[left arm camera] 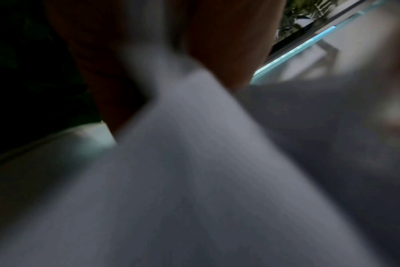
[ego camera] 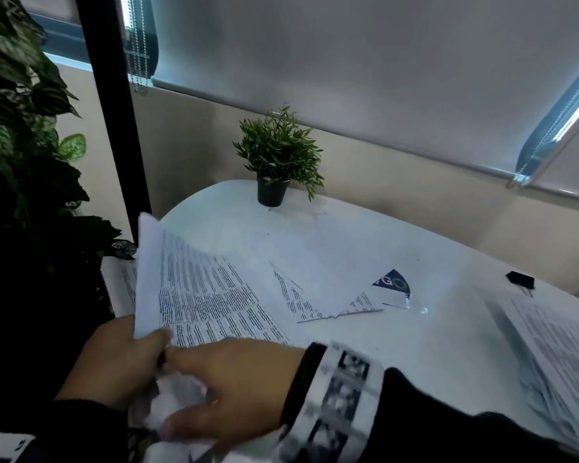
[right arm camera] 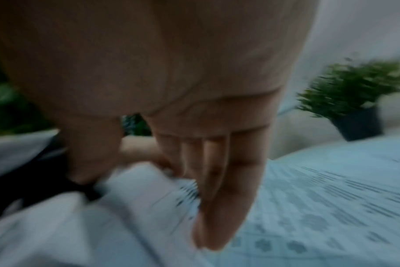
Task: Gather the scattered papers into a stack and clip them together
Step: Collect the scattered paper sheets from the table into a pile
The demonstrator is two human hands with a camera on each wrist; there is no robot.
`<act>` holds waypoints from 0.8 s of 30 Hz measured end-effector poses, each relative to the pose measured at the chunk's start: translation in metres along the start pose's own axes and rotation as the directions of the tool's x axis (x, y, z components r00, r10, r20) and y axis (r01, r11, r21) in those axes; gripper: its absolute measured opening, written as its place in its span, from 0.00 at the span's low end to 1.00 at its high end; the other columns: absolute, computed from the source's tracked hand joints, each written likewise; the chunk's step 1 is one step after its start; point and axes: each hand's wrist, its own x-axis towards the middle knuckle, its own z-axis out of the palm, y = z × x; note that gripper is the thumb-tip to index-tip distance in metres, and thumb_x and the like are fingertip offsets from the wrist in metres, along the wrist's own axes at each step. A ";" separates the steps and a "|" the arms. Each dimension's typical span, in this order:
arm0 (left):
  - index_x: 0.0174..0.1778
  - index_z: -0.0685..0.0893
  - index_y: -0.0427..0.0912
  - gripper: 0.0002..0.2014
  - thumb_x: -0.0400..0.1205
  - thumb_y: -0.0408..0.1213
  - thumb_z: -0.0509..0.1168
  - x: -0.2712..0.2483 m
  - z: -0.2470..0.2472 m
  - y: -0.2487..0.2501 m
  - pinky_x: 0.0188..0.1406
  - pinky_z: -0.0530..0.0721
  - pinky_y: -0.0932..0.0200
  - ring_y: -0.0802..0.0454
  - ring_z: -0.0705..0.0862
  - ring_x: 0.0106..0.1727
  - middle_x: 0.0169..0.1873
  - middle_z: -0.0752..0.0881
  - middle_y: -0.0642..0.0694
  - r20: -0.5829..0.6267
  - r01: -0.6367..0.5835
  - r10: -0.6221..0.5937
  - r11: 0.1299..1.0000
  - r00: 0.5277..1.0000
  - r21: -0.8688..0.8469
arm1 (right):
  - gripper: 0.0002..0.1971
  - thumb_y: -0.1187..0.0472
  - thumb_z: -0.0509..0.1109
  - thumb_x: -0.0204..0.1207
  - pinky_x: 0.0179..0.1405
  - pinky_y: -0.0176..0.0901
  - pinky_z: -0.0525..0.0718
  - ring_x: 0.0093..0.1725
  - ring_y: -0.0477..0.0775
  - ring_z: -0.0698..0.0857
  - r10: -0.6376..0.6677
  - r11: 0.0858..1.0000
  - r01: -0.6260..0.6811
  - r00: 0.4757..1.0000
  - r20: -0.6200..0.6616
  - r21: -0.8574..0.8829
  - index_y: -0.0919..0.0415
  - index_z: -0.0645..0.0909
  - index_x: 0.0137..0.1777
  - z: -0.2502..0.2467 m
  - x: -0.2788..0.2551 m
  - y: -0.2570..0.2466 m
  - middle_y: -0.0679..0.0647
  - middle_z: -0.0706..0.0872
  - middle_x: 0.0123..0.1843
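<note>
The left hand (ego camera: 114, 359) pinches the near edge of a printed sheet (ego camera: 201, 295), thumb over it, lifting it off the white table (ego camera: 365, 245). The right hand (ego camera: 228, 385), fingers nearly straight, rests on crumpled paper just beside it. Right of the potted plant (ego camera: 276, 162), bare tabletop; a black binder clip (ego camera: 520, 280) near the edge, above more papers (ego camera: 562, 349)

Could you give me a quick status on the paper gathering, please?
Left hand grips the printed sheets at table edge; right hand rests on them. More papers lie loose at right. Binder clip untouched. Nothing blocking.
</note>
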 end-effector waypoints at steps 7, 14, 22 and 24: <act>0.36 0.85 0.46 0.10 0.77 0.26 0.71 0.004 -0.005 -0.003 0.49 0.83 0.48 0.40 0.87 0.43 0.36 0.88 0.46 -0.014 -0.068 0.070 0.992 0.997 0.103 | 0.33 0.42 0.63 0.75 0.67 0.55 0.76 0.68 0.63 0.76 0.664 0.716 -0.698 0.695 -0.278 -0.034 0.57 0.63 0.76 -0.041 0.016 0.138 0.60 0.75 0.71; 0.74 0.68 0.50 0.35 0.74 0.23 0.72 0.008 -0.004 -0.005 0.63 0.76 0.48 0.46 0.79 0.57 0.55 0.80 0.48 -0.040 -0.126 0.132 0.983 0.990 0.136 | 0.22 0.56 0.66 0.70 0.43 0.45 0.80 0.45 0.57 0.81 0.747 0.622 -0.767 0.641 -0.175 -0.157 0.59 0.67 0.63 -0.043 0.003 0.164 0.54 0.81 0.49; 0.81 0.45 0.69 0.51 0.77 0.26 0.71 0.004 -0.004 0.002 0.71 0.73 0.44 0.41 0.77 0.69 0.69 0.77 0.47 0.004 -0.154 0.156 0.974 0.988 0.167 | 0.31 0.46 0.67 0.74 0.56 0.49 0.81 0.60 0.62 0.82 0.738 0.619 -0.771 0.636 -0.223 -0.150 0.56 0.64 0.75 -0.048 -0.009 0.170 0.59 0.81 0.65; 0.81 0.48 0.69 0.48 0.78 0.28 0.71 0.005 -0.003 0.001 0.75 0.69 0.47 0.42 0.74 0.74 0.75 0.74 0.47 0.023 -0.168 0.166 0.966 0.986 0.196 | 0.39 0.33 0.68 0.68 0.56 0.50 0.79 0.62 0.61 0.81 0.750 0.624 -0.770 0.638 -0.174 -0.136 0.55 0.65 0.72 -0.045 -0.007 0.168 0.57 0.81 0.65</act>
